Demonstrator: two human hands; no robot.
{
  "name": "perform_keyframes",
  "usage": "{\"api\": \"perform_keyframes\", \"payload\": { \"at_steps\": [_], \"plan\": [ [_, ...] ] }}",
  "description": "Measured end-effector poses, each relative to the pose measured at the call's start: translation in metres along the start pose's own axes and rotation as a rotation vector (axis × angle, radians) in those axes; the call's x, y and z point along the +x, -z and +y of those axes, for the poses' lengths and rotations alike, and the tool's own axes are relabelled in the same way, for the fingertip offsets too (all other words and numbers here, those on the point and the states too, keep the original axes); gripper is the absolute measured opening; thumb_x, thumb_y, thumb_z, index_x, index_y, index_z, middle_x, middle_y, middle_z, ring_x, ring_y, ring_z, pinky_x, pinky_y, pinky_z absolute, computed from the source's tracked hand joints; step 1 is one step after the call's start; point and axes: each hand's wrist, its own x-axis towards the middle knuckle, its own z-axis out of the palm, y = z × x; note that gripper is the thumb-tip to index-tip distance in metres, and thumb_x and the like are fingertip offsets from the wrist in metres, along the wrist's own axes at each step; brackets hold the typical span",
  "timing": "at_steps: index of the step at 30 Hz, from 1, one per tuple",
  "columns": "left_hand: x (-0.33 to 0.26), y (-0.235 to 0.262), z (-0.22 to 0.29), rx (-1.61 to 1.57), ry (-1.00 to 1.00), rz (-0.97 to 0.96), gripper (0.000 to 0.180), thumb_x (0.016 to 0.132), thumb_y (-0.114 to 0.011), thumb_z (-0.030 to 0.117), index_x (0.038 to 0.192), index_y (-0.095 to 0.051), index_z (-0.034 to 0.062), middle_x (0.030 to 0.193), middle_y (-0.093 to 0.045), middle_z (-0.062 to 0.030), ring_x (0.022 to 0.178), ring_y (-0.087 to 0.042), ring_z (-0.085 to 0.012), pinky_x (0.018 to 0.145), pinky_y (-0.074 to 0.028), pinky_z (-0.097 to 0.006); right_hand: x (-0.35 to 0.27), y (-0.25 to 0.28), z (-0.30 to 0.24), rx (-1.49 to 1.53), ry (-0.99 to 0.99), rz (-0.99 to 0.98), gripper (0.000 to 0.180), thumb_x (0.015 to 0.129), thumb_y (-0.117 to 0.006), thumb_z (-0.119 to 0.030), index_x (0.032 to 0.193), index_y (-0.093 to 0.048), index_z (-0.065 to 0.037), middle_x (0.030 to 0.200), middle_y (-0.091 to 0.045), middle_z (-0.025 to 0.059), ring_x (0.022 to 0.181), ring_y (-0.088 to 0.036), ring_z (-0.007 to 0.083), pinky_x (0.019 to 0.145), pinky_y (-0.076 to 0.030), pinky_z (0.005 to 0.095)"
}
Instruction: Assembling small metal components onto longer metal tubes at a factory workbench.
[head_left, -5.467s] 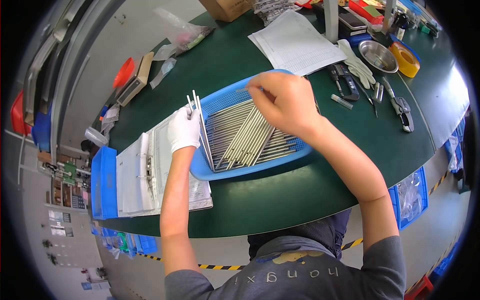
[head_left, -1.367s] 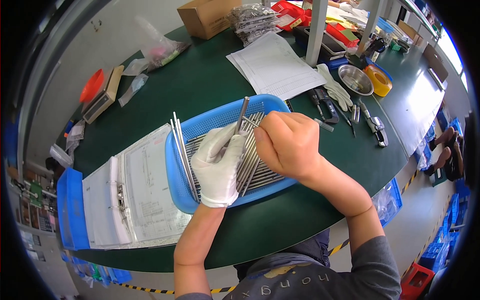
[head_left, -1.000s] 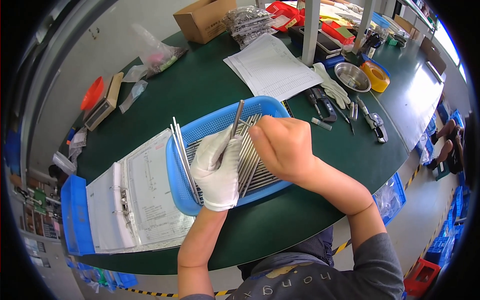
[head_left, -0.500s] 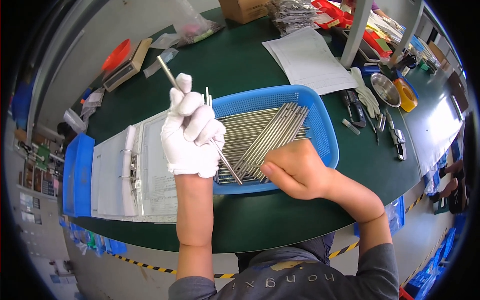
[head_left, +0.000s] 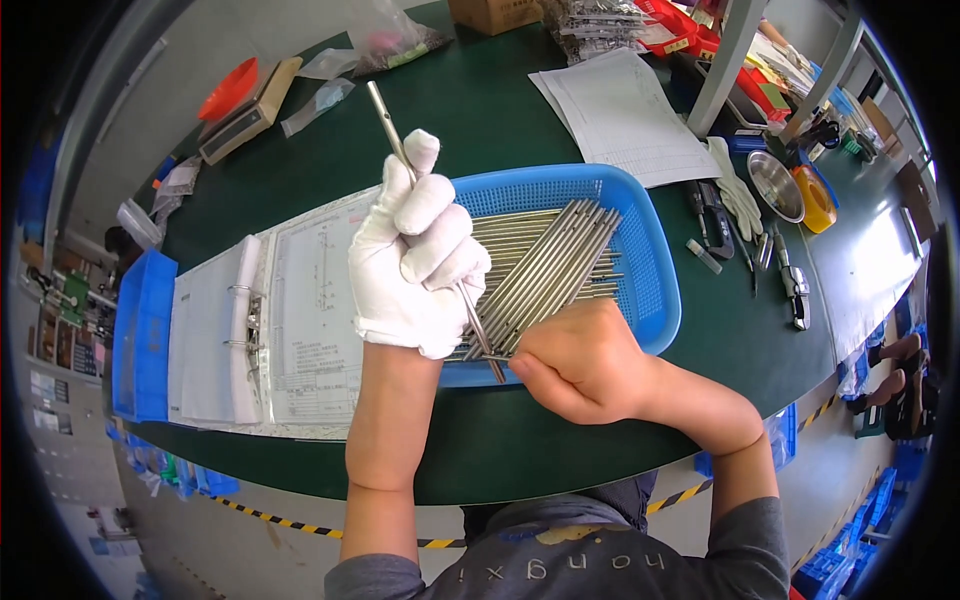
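Note:
My left hand (head_left: 420, 260), in a white glove, is closed round a slim metal rod (head_left: 389, 125) that slants from upper left to lower right. The rod has a small hole near its upper end. Its lower end comes out below the glove, over the near rim of a blue perforated basket (head_left: 655, 265). My bare right hand (head_left: 585, 362) is closed beside that end. A thin metallic piece juts from its fingers and seems to touch the rod; its kind is hidden. Inside the basket lie many similar metal rods (head_left: 550, 270), some stacked crosswise on the others.
Left of the basket lies an open ring binder (head_left: 315, 320), with a blue bin (head_left: 145, 335) beside it. Paper sheets (head_left: 630, 120) lie behind. To the right are a white glove (head_left: 735, 190), a steel bowl (head_left: 775, 186) and calipers (head_left: 793, 285). A scale (head_left: 250, 110) stands far left.
My left hand has moved right with the rod, which now stands steeper. The rod's lower end has come up to the thin piece in my right hand, which has shifted slightly nearer me.

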Motion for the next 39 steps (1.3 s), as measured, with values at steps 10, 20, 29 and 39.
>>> {"api": "perform_keyframes", "payload": {
  "at_steps": [10,20,29,39],
  "plan": [
    [0.0,0.002,-0.004,0.086,-0.02,0.009,0.029,0.097,-0.037,0.025,0.11,-0.052,0.0041,0.055,-0.032,0.0056,0.038,-0.026,-0.0027,0.034,-0.022,-0.018,-0.002,-0.001,-0.001,-0.202,0.05,0.045,0.021,0.074,-0.057,-0.005,0.057,-0.045,-0.005,0.05,-0.042,0.0082,0.04,-0.043,0.0277,0.039,-0.033,0.0365],
    [-0.005,-0.007,0.001,0.122,-0.056,0.131,0.028,0.095,-0.041,0.025,0.107,-0.057,0.0044,0.056,-0.038,0.0048,0.039,-0.028,-0.0026,0.034,-0.021,-0.018,0.0,-0.001,0.007,0.71,-0.569,-0.117,0.031,0.089,-0.05,-0.016,0.06,-0.047,-0.003,0.051,-0.047,0.0087,0.043,-0.047,0.0273,0.041,-0.036,0.0344],
    [-0.008,-0.005,0.007,0.327,-0.306,0.157,0.023,0.089,-0.05,0.011,0.108,-0.057,-0.0007,0.081,-0.061,-0.0067,0.054,-0.045,-0.0055,0.045,-0.032,-0.016,-0.001,0.003,0.007,-0.184,0.096,0.065,0.022,0.079,-0.055,-0.005,0.058,-0.046,-0.004,0.05,-0.041,0.0066,0.039,-0.04,0.0219,0.038,-0.03,0.0322],
    [-0.01,-0.01,-0.009,0.397,-0.343,0.284,0.026,0.09,-0.054,0.014,0.113,-0.058,0.0023,0.09,-0.061,-0.0093,0.061,-0.048,-0.0062,0.05,-0.034,-0.016,-0.003,-0.008,0.01,-0.299,0.148,0.09,0.019,0.07,-0.062,-0.003,0.06,-0.046,-0.004,0.051,-0.041,0.0059,0.039,-0.041,0.024,0.037,-0.03,0.0344]
  ]
}}
